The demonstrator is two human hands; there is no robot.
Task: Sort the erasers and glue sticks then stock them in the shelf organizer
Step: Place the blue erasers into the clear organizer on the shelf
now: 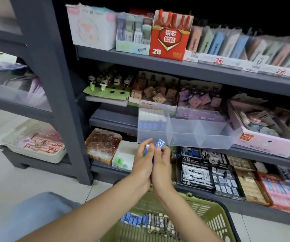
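Note:
My left hand and my right hand are pressed together just below the clear shelf organizer. Each hand holds a blue-and-white eraser: one sits in the left fingers, another sticks up from the right fingertips. The organizer stands on the middle shelf and has three compartments; the left one is filled with blue-and-white erasers, the other two look empty. Below my arms a green basket holds several blue erasers and dark 2B erasers.
Grey shelving carries a red 2B lead box, panda figures and a pink box. The bottom shelf holds black 4B eraser boxes. At the left a dark frame and a white basket stand on the tiled floor.

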